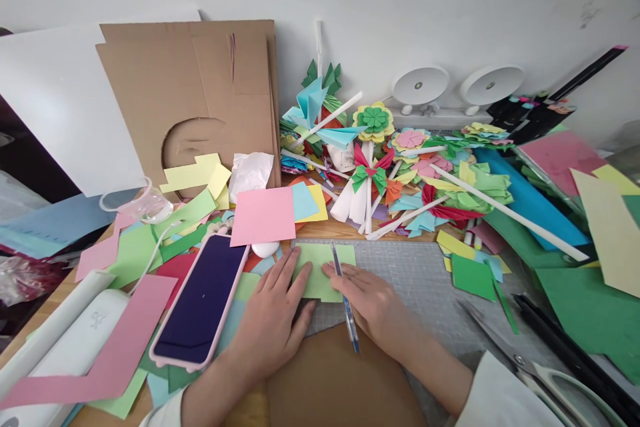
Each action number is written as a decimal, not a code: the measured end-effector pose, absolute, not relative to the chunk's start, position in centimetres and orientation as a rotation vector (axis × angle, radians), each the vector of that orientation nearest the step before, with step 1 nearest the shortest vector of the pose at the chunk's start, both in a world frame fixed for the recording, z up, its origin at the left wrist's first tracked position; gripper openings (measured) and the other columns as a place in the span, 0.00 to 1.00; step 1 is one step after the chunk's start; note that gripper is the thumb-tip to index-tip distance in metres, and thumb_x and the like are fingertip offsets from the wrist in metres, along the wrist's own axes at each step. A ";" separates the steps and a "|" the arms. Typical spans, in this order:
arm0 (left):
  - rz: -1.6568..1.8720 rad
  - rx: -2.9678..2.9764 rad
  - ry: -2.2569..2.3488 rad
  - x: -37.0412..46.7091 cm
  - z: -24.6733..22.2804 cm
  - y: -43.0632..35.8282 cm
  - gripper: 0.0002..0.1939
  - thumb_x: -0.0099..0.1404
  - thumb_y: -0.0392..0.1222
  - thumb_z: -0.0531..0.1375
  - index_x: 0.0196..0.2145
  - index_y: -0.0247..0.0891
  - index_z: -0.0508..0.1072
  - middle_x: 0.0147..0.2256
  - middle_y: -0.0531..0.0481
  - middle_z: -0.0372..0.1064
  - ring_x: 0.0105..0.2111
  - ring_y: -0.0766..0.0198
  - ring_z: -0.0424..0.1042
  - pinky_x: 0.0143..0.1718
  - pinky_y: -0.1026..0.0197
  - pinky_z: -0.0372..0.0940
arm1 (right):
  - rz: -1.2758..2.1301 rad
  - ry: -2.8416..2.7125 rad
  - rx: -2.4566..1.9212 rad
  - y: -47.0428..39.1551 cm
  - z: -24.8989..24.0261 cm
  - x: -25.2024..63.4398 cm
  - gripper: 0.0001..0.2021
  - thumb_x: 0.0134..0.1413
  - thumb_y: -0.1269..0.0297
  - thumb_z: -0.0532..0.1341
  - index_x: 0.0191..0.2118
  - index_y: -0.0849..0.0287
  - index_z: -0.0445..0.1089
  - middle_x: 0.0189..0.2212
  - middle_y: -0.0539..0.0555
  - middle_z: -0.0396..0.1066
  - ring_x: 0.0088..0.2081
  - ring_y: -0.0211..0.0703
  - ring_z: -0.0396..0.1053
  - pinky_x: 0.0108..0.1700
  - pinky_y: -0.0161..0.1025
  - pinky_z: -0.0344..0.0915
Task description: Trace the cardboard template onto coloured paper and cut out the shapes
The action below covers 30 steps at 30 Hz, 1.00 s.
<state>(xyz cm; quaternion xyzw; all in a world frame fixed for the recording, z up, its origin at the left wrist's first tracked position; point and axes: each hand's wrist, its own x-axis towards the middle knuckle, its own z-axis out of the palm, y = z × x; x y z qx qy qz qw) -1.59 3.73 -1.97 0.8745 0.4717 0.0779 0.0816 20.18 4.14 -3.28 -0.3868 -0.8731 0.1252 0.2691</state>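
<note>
A light green paper sheet [316, 274] lies across the edge of a grey cutting mat [420, 280]. My left hand [273, 304] rests flat on its left part, fingers stretched out. From the right, my right hand [373, 300] touches the sheet with its fingertips and holds a pen [346, 307] with a clear barrel and blue end, pointing up and away. Under my wrists is a brown cardboard piece [335, 374]. A pink paper square [265, 214] lies just beyond my left hand.
Left are a phone [200, 304] and paper scraps. Scissors [520, 360] lie right, beside green paper [595, 314]. Folded paper flowers [373, 120] with white sticks are heaped behind the mat. Cardboard sheets [190, 87] lean on the wall; markers [530, 114] stand at the back right.
</note>
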 end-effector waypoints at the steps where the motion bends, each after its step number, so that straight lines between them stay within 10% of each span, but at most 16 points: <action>1: 0.234 2.618 1.408 -1.6 -2.0 3.7 0.25 0.70 0.43 0.50 0.62 0.35 0.58 0.67 0.37 0.44 0.65 0.45 0.49 0.59 0.43 0.56 | 0.336 -2.354 -1.045 4.1 -3.3 20.2 0.20 0.58 0.82 0.47 0.51 0.64 0.65 0.46 0.63 0.75 0.54 0.49 0.69 0.55 0.47 0.69; 18: 0.242 2.606 1.404 -1.8 -2.0 3.6 0.26 0.70 0.44 0.50 0.63 0.36 0.57 0.67 0.38 0.44 0.65 0.46 0.50 0.60 0.44 0.55 | 0.434 -2.262 -1.039 4.1 -2.8 20.3 0.20 0.53 0.80 0.49 0.50 0.57 0.63 0.50 0.59 0.73 0.54 0.47 0.69 0.53 0.46 0.70; 25: 0.266 2.634 1.401 -1.9 -2.2 3.4 0.25 0.71 0.44 0.50 0.62 0.35 0.58 0.67 0.36 0.46 0.64 0.45 0.51 0.60 0.44 0.56 | 0.553 -1.689 -1.213 4.5 -2.0 21.6 0.03 0.62 0.67 0.53 0.38 0.53 0.62 0.31 0.55 0.77 0.36 0.45 0.77 0.41 0.44 0.72; 30: 0.303 2.644 1.408 -1.9 -2.2 3.3 0.24 0.71 0.43 0.50 0.62 0.34 0.59 0.66 0.36 0.47 0.64 0.45 0.51 0.59 0.44 0.57 | 0.925 -1.326 -1.139 6.1 0.7 22.7 0.12 0.66 0.55 0.48 0.46 0.54 0.60 0.26 0.53 0.76 0.35 0.49 0.76 0.42 0.49 0.71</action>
